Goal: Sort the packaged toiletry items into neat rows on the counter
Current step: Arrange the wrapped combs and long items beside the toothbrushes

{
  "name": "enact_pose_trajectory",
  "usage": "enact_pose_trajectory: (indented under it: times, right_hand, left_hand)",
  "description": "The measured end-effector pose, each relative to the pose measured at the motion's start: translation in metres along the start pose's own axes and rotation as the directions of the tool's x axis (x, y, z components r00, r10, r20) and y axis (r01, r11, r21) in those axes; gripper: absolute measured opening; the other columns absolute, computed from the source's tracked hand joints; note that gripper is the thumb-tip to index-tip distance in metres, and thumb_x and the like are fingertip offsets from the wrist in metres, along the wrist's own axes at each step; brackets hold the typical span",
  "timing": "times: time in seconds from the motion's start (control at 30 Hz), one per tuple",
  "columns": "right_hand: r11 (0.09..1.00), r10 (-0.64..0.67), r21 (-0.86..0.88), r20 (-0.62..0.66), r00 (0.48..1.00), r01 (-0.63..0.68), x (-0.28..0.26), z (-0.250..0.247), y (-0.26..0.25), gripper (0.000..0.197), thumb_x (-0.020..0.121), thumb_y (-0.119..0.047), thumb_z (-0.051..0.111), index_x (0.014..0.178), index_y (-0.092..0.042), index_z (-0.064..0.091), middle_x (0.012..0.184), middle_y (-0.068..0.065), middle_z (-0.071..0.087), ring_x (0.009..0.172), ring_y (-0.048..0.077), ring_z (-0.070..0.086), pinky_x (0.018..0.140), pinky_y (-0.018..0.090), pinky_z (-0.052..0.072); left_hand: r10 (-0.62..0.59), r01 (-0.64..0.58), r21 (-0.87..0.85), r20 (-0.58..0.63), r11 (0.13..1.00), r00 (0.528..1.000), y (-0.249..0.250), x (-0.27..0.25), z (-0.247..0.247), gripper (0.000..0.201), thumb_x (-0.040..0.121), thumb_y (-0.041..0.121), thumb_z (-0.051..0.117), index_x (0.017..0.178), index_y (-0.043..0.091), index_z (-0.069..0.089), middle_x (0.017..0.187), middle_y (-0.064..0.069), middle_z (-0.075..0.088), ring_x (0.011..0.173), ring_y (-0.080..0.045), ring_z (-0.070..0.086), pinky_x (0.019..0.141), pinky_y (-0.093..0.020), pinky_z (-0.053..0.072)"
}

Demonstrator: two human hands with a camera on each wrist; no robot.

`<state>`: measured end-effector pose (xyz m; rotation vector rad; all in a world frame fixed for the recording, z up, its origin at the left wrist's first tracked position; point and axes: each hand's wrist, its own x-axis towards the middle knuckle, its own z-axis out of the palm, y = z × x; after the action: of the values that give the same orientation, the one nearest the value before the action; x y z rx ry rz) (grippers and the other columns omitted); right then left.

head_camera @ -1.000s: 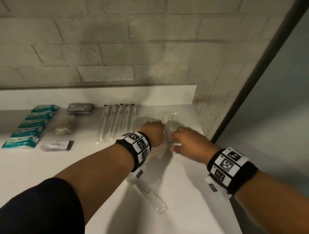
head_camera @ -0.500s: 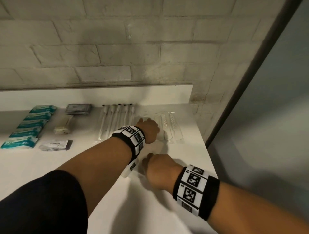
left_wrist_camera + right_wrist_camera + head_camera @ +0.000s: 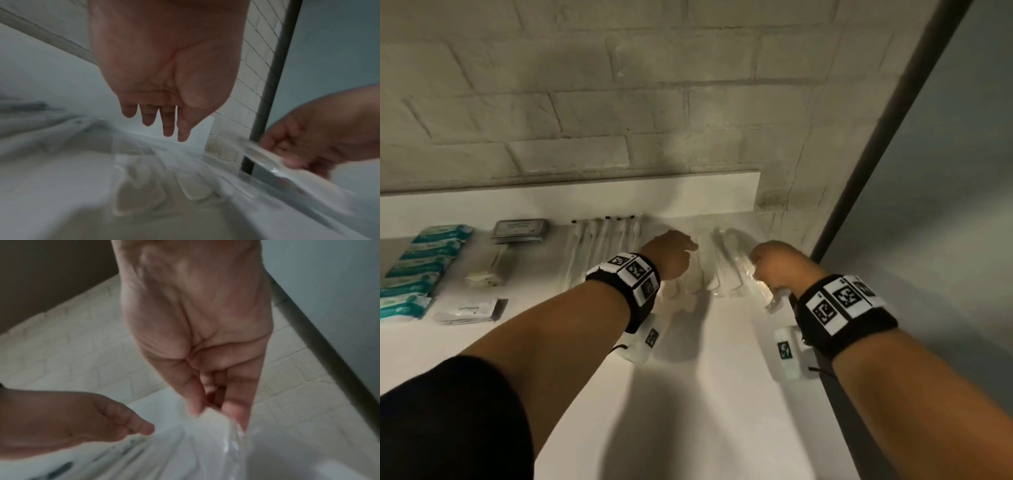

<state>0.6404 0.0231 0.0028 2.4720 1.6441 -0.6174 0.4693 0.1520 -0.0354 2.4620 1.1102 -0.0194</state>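
**Right hand pinching a clear packet at the counter's back right corner**

So the right hand had its thumb and fingers closed tight on one end of a clear-wrapped packet – a pale flat item inside see-through plastic. The packet hung just off the white counter, right beside the row of similar clear packets near the back right corner, at the right end of that row.

The left hand was over the left part of that same row, fingers pointing down, mostly straight and loosely together, not holding anything. Whether the tips actually touched the plastic, I couldn't tell – the left wrist view was too blurry.

Further left along the back edge: a row of long wrapped items with black tips, then a grey flat pack with a small cream packet and a white sachet in front of it. At the left edge, a column of teal packets lay stacked front to back.
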Motion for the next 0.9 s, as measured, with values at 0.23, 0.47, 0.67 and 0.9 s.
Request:
enact_pose_trajectory:
  times: [0.23, 0.47, 0.67, 0.9]
  right_hand:
    - [0.997, -0.061, -0.059, -0.117, 0.991, 0.054, 0.02, 0.012, 0.024, 0.046, 0.089, -0.011, 0.052, 0.133, -0.028, 0.056, 0.135, 0.003, 0.055, 0.121, 0.026, 0.053, 0.101, 0.036, 0.045]
    - [0.998, -0.063, -0.017, -0.098, 0.993, 0.062, 0.025, 0.011, 0.013, 0.051, 0.082, -0.012, 0.07, 0.13, -0.007, 0.054, 0.13, 0.012, 0.051, 0.11, 0.033, 0.059, 0.091, 0.038, 0.051]
    - [0.989, -0.135, -0.073, -0.103, 0.986, 0.128, 0.028, -0.01, 0.026, 0.056, 0.086, -0.008, 0.063, 0.139, -0.02, 0.05, 0.141, 0.007, 0.048, 0.126, 0.027, 0.049, 0.101, 0.029, 0.039]
    - [0.985, -0.169, 0.025, 0.038, 0.985, 0.169, 0.023, -0.005, 0.036, 0.061, 0.089, -0.015, 0.061, 0.145, -0.023, 0.039, 0.144, 0.007, 0.048, 0.128, 0.026, 0.049, 0.105, 0.031, 0.038]
  left_hand:
    - [0.221, -0.189, 0.415, -0.03, 0.89, 0.975, 0.052, 0.0, 0.028, 0.04, 0.091, 0.039, 0.045, 0.125, 0.024, 0.058, 0.14, 0.004, 0.051, 0.13, -0.022, 0.04, 0.111, -0.036, 0.026]
    - [0.202, -0.18, 0.414, -0.01, 0.892, 0.979, 0.065, 0.006, 0.039, 0.04, 0.086, 0.049, 0.052, 0.115, 0.024, 0.064, 0.126, 0.002, 0.061, 0.123, -0.024, 0.05, 0.104, -0.038, 0.03]
    - [0.167, -0.15, 0.367, -0.013, 0.918, 0.986, 0.062, 0.007, 0.036, 0.052, 0.085, 0.053, 0.054, 0.126, 0.021, 0.058, 0.136, -0.001, 0.054, 0.129, -0.023, 0.044, 0.112, -0.041, 0.024]
    - [0.183, -0.171, 0.349, -0.001, 0.921, 0.983, 0.064, 0.004, 0.039, 0.056, 0.079, 0.056, 0.06, 0.121, 0.019, 0.06, 0.131, -0.001, 0.056, 0.127, -0.023, 0.046, 0.109, -0.04, 0.027]
